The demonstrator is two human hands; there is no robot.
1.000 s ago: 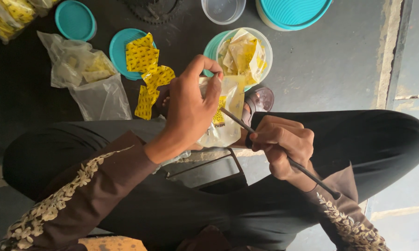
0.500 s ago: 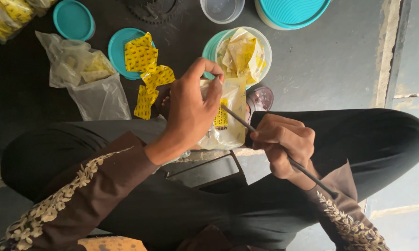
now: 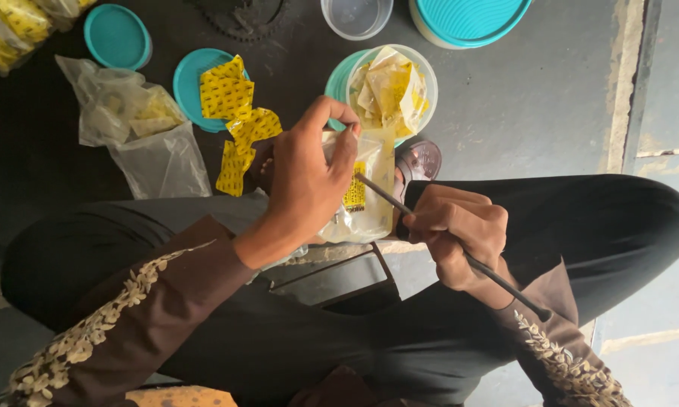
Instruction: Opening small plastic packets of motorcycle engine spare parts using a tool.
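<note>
Clear plastic pouch (image 3: 366,203) gripped in left hand (image 3: 305,181), right hand (image 3: 460,230) pressing thin metal rod (image 3: 430,230) against it; several yellow packets (image 3: 230,94) still wait.

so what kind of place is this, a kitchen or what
Probably an informal floor workspace for packing small goods, not a kitchen: bare concrete floor, teal-lidded plastic tubs, and yellow printed sachets beside clear plastic bags.

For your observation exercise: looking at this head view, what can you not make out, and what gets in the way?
- Head view: the rod tip, hidden inside the clear packet.
- Head view: packet's left part, covered by the left hand.
- Head view: rod's middle, inside the right hand grip.
- Head view: large teal lid, cut off by the top edge.
</note>
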